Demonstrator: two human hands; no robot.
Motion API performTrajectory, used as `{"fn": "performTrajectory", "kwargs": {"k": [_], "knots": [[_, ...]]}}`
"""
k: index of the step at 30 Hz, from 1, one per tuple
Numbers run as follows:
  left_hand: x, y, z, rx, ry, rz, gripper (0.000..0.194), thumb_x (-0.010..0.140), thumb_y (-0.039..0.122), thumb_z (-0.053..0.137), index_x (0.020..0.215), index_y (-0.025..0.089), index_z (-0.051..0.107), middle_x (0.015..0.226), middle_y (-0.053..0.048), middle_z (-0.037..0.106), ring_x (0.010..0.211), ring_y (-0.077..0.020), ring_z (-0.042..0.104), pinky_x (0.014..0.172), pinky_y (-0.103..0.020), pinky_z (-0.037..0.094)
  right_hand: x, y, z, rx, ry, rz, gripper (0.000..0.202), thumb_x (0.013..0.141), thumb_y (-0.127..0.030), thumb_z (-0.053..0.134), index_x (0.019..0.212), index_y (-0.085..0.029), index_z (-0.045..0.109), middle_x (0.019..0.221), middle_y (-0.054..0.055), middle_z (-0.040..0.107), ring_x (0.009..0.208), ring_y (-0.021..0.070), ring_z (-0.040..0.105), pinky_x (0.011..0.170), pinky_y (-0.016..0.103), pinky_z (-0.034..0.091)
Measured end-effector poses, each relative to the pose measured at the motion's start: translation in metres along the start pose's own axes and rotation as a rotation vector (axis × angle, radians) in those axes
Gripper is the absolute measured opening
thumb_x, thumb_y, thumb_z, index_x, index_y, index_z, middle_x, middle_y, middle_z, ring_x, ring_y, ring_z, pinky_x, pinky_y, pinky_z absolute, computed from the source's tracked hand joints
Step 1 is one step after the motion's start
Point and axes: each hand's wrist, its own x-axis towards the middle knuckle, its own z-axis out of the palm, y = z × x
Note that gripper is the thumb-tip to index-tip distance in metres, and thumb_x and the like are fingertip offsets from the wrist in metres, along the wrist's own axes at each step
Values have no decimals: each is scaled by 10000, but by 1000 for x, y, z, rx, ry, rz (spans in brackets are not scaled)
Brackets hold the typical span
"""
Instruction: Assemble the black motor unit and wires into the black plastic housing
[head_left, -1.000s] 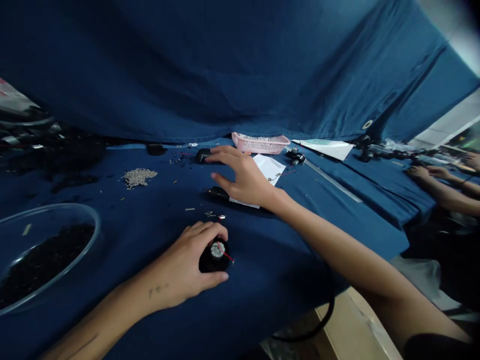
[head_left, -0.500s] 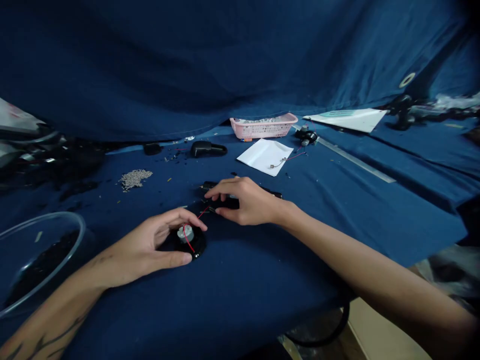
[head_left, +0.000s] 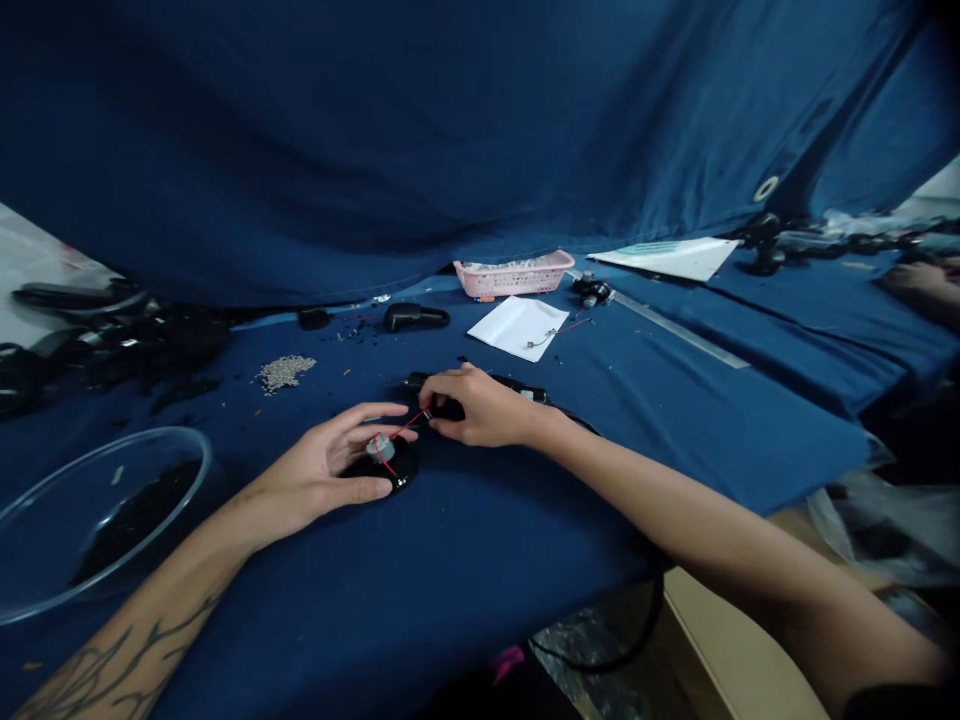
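Observation:
My left hand (head_left: 330,465), thumb and fingers apart, curves around a round black part (head_left: 403,470) on the blue cloth. A small silver motor (head_left: 380,448) sits on that part. A red wire (head_left: 409,424) runs from it to my right hand (head_left: 469,408), whose thumb and index finger pinch a tiny piece (head_left: 427,413) at the wire's end. Just behind my right hand lies a black pen-shaped tool (head_left: 414,381) with a cable, partly hidden by the hand.
A clear round tub (head_left: 206,465) with dark pieces stands at left, near a pile of small grey parts (head_left: 286,372). Farther back are a black housing (head_left: 416,317), a pink basket (head_left: 514,278), white paper (head_left: 517,327) and a metal ruler (head_left: 682,330). A person's hand (head_left: 926,283) shows at far right.
My right thumb and index finger have closed on the small piece at the wire's end. The red wire now stretches toward them. The view has shifted, and another person's hand has appeared at far right.

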Motion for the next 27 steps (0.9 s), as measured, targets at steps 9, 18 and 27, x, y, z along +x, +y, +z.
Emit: {"fn": "performTrajectory", "kwargs": {"k": [9, 18, 27], "knots": [[6, -9, 7, 331, 89, 190, 724, 709, 398, 891, 1358, 250, 608, 1232, -109, 754, 1195, -329, 688, 1138, -524, 432, 2, -19, -19, 271, -73, 46, 290, 829, -141, 536, 1084, -155, 676, 891, 22, 684, 778, 167, 620, 719, 279, 483], [7, -19, -8, 218, 6, 181, 1122, 656, 299, 913, 1618, 263, 336, 1465, -176, 601, 1303, -321, 636, 1124, -514, 474, 13, -49, 15, 81, -112, -21, 504, 810, -343, 894, 1236, -185, 675, 1195, 106, 661, 1074, 260, 623, 942, 377, 491], [6, -13, -10, -87, 234, 139, 732, 776, 404, 809, 1460, 302, 570, 1309, -141, 685, 1290, -368, 623, 1054, -530, 551, 18, -25, -28, 551, -44, 207, 382, 826, -503, 837, 1025, -192, 739, 898, 18, 697, 763, 163, 639, 671, 268, 510]]}}
